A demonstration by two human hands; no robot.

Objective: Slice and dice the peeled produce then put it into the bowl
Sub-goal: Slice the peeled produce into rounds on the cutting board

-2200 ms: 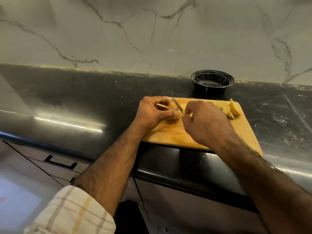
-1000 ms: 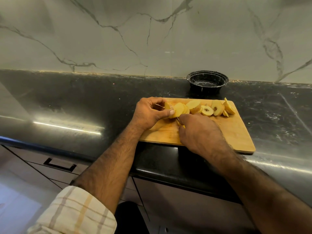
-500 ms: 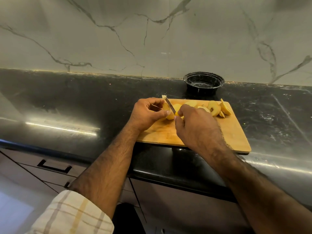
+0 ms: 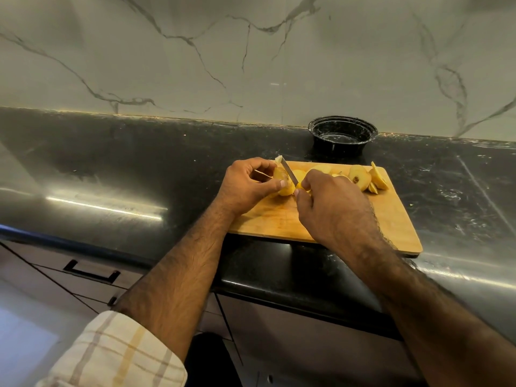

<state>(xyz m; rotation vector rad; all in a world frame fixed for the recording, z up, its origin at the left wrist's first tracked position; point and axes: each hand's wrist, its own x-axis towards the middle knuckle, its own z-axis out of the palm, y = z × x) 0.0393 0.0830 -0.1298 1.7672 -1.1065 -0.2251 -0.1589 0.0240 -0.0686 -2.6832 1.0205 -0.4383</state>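
Note:
A wooden cutting board lies on the black counter. My left hand pinches the uncut end of a peeled yellow fruit at the board's left part. My right hand grips a knife by its yellow handle, the blade tilted up over the fruit with a small piece stuck at its tip. Several cut slices lean in a row at the board's far right. The black bowl stands behind the board against the wall, nothing visible in it.
The black stone counter runs left and right, backed by a marble wall. Its front edge overhangs drawers with a dark handle at lower left. The board's near right corner sits close to the counter edge.
The knife went down through the fruit and has come back up over the remaining piece. More slices now lie along the board. My left hand has kept its hold on the fruit's end.

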